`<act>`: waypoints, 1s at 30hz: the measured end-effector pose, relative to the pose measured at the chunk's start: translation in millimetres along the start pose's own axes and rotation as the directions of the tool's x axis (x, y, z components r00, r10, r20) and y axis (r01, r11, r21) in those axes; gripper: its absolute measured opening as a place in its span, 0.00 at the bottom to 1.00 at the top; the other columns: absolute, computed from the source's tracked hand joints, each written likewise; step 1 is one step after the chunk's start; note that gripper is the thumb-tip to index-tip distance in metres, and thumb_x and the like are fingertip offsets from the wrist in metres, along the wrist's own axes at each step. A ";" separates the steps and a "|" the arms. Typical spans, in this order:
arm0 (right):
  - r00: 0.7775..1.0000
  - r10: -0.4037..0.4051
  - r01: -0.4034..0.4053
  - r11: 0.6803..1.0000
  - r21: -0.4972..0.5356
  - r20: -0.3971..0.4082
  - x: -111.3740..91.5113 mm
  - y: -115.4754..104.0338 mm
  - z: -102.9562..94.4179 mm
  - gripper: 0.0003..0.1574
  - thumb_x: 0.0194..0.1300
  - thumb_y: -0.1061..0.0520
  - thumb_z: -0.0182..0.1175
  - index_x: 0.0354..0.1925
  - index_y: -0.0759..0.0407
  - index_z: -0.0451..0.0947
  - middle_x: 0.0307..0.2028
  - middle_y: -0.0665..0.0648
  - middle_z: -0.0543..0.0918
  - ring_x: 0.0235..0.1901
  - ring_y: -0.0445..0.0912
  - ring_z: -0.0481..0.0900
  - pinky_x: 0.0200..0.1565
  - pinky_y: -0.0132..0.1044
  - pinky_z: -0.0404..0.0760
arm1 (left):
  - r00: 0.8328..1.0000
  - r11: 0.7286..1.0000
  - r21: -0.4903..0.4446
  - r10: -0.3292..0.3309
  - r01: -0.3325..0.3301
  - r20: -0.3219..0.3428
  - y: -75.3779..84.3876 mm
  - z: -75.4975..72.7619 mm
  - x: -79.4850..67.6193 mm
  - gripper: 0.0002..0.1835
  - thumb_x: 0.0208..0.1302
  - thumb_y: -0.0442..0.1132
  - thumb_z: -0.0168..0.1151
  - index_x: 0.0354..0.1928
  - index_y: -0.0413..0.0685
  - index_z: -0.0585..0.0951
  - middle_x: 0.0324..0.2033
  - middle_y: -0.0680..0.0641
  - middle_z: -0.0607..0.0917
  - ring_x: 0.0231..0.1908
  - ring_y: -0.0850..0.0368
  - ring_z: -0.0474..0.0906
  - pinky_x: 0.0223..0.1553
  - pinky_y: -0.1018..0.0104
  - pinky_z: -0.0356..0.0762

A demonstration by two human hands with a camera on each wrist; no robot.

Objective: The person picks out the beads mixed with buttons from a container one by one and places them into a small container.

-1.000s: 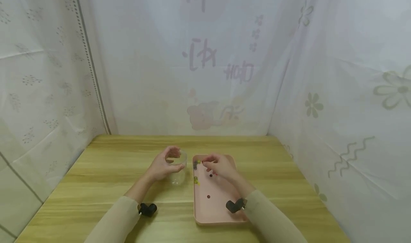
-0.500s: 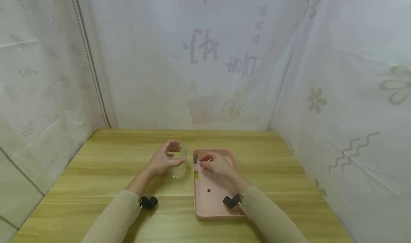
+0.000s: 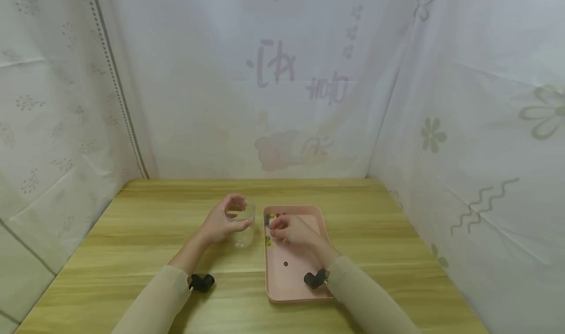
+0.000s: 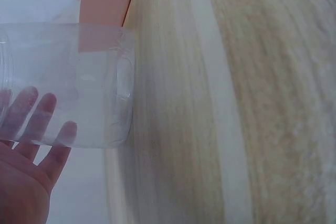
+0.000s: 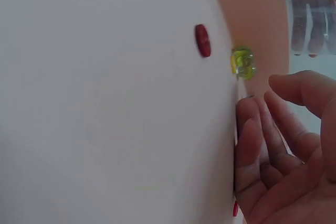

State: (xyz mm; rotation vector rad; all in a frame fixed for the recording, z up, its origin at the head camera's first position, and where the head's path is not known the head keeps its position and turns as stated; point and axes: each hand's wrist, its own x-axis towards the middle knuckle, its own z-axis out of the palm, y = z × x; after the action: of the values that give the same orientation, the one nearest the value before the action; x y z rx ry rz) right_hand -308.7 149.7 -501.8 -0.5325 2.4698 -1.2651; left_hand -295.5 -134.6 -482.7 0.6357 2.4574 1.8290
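My left hand (image 3: 218,224) grips a clear plastic jar (image 3: 244,232) around its upper part; it stands upright on the table, left of a pink tray (image 3: 282,290). In the left wrist view, several fingers show through the wall of the jar (image 4: 94,87). Over the tray's left side is my right hand (image 3: 295,232), fingers loosely bent and low at the floor. Its thumb (image 5: 286,83) stays apart from the fingers in the right wrist view, nothing visible between them. Near the fingertips lies a yellow-green translucent piece (image 5: 243,62), with a dark red disc (image 5: 202,40) farther off.
Small grey pieces (image 3: 267,220) sit in the tray's back left corner, beside dark red discs along the back wall. Another dark red disc (image 3: 285,264) lies toward the tray's front. The wooden table (image 3: 167,201) is enclosed by patterned white curtains (image 3: 198,103).
My right hand has shifted left toward the tray's left wall, uncovering dark red discs at the back. The left hand keeps its grip on the jar; the head view has tilted slightly.
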 end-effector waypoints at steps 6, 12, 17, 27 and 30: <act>1.000 0.003 -0.003 0.999 -0.041 0.006 -2.6 4.5 6.9 0.12 0.73 0.56 0.69 0.52 0.51 0.90 0.42 0.49 0.90 0.37 0.42 0.80 0.39 0.34 0.83 | 1.000 1.000 0.010 -0.010 0.010 0.000 -1.2 0.6 -4.7 0.38 0.64 0.39 0.80 0.72 0.42 0.72 0.66 0.29 0.81 0.69 0.26 0.76 0.71 0.31 0.76; 1.000 0.010 -0.009 0.999 -0.049 0.009 -3.1 4.6 8.2 0.12 0.72 0.58 0.69 0.52 0.51 0.90 0.43 0.49 0.91 0.38 0.42 0.80 0.39 0.34 0.83 | 1.000 1.000 0.011 -0.012 0.012 -0.002 -2.0 0.5 -5.1 0.38 0.64 0.39 0.80 0.72 0.43 0.72 0.66 0.29 0.81 0.69 0.29 0.77 0.71 0.31 0.76; 1.000 0.008 -0.006 0.998 -0.064 0.020 -3.0 4.0 7.3 0.12 0.73 0.58 0.70 0.52 0.50 0.91 0.45 0.49 0.92 0.38 0.41 0.81 0.39 0.33 0.83 | 1.000 1.000 0.014 -0.010 0.010 -0.004 0.0 0.4 -4.8 0.38 0.64 0.38 0.80 0.72 0.42 0.72 0.66 0.30 0.81 0.69 0.30 0.77 0.71 0.30 0.75; 1.000 -0.017 0.019 0.995 -0.094 0.022 -0.8 3.3 5.5 0.13 0.71 0.61 0.69 0.52 0.51 0.92 0.48 0.50 0.94 0.42 0.39 0.82 0.46 0.31 0.80 | 1.000 1.000 0.006 0.002 -0.002 -0.004 -1.0 0.3 -1.8 0.37 0.64 0.37 0.80 0.71 0.43 0.72 0.66 0.30 0.81 0.69 0.28 0.77 0.71 0.29 0.75; 1.000 -0.021 0.023 0.994 -0.110 0.021 -1.0 4.1 5.3 0.13 0.71 0.62 0.70 0.52 0.52 0.92 0.45 0.50 0.93 0.42 0.39 0.82 0.47 0.32 0.80 | 1.000 1.000 0.003 0.003 -0.003 -0.002 -2.5 1.0 -1.0 0.37 0.64 0.37 0.80 0.71 0.43 0.72 0.65 0.32 0.82 0.69 0.27 0.76 0.71 0.29 0.75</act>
State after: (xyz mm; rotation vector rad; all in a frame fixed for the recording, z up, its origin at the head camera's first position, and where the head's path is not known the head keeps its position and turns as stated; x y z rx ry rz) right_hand -306.2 148.6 -508.0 -0.5989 2.5348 -1.1309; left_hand -295.1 -134.6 -485.5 0.6388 2.4619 1.8290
